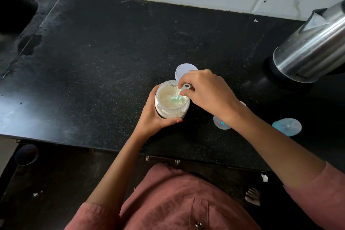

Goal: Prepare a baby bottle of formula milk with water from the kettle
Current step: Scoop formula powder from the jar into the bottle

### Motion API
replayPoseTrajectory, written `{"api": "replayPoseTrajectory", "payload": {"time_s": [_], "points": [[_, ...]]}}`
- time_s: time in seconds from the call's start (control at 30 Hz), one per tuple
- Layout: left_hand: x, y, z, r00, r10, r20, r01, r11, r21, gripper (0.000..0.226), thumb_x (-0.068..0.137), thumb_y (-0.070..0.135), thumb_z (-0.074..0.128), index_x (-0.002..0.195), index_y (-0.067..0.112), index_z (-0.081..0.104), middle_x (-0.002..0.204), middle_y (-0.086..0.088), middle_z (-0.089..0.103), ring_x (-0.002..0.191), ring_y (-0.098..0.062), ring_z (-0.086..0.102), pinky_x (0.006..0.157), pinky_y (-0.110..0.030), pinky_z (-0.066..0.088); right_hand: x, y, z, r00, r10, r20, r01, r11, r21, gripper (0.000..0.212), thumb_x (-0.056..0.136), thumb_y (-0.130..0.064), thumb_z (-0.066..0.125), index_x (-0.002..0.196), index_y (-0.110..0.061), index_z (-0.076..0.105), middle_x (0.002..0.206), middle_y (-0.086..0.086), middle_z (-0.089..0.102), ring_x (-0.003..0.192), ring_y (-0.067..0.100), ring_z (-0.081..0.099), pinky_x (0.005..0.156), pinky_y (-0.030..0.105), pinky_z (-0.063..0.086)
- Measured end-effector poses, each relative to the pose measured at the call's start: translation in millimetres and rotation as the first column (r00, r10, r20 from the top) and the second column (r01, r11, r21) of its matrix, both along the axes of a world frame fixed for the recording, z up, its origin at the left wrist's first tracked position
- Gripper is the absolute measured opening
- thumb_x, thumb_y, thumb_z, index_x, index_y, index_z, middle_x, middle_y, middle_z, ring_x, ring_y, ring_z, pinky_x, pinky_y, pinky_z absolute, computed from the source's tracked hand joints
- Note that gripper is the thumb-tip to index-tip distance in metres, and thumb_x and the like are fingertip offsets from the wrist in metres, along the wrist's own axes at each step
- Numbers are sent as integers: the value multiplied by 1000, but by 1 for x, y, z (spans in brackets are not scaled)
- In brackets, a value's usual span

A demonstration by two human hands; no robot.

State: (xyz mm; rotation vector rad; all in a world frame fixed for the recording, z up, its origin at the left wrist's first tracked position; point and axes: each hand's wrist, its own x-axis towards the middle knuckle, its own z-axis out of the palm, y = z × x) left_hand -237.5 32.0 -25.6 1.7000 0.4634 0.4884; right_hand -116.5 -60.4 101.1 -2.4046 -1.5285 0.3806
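Left hand (152,115) grips the formula jar (171,101) to steady it while the right hand (207,91) pinches the scoop (179,95), dipping into powder.

The left grip (153,117) is curled around the jar (171,113) from its left side, with the thumb on the near wall and the fingers on the far one. The right grip (207,91) is over the jar mouth, back of the hand up, and pinches the spoon (177,97) handle with its fingertips. Both forearms are bare and reach forward, the right one slanting in from the right.
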Motion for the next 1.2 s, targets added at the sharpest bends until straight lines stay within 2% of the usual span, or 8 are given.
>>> {"api": "replayPoseTrajectory", "payload": {"time_s": [0.13,0.3,0.53,0.7,0.77,0.9,1.0,1.2], "points": [[0,-1,0,1000,-2,1,2,1000,0,85,51,36,79,122,41,32,125,21,44,115,11,45,91,-5,36,-2,1,-3,998,27,62,-28,999,16,16,91,-20,55,103,-17,66,103,-3,66,89,13,61,57,23,33],[0,0,-1,1000,-1,-3,1,1000,7,85,52,37,79,123,43,32,126,20,44,117,8,46,93,-8,37,-3,2,-2,996,73,45,-72,997,-11,16,90,-19,56,101,-17,67,105,-3,68,94,14,62,67,23,38],[-1,0,-2,1000,-1,-6,0,1000,-13,87,50,38,79,123,42,31,125,19,45,116,7,47,92,-8,37,-6,1,-4,995,95,-24,-96,992,-76,14,88,-18,59,97,-19,69,100,0,70,90,15,64,67,23,37],[0,1,-3,1000,-5,-5,5,1000,-10,89,51,37,80,124,40,30,127,17,44,117,7,46,94,-7,36,-5,2,0,994,76,-84,-85,991,-99,12,85,-21,62,94,-22,69,103,2,66,87,18,62,68,26,41],[0,1,-4,1000,-4,-3,4,1000,-6,88,51,38,80,124,41,31,127,17,45,118,4,46,94,-9,36,-3,3,3,992,71,-100,-81,992,-98,11,85,-20,63,93,-22,69,97,0,65,82,16,61,68,29,44],[0,1,-4,1000,0,1,0,1000,0,88,51,37,80,124,41,30,127,16,45,119,3,46,95,-10,36,1,4,5,989,63,-131,-74,994,-85,8,83,-20,65,88,-22,69,79,-7,53,69,8,49,63,25,38],[0,1,-4,1000,2,-3,-2,1000,0,88,51,38,80,125,41,30,128,16,45,119,3,46,96,-10,37,2,6,5,984,66,-166,-78,995,-66,6,82,-18,66,86,-20,70,68,-13,49,62,8,48,59,26,40],[0,1,-4,1000,2,-3,-2,1000,4,88,52,38,80,124,42,30,127,18,45,119,3,46,95,-10,37,3,10,1,964,65,-257,-75,997,-32,5,80,-16,68,84,-16,71,65,-15,51,61,3,50,57,18,39]]}}
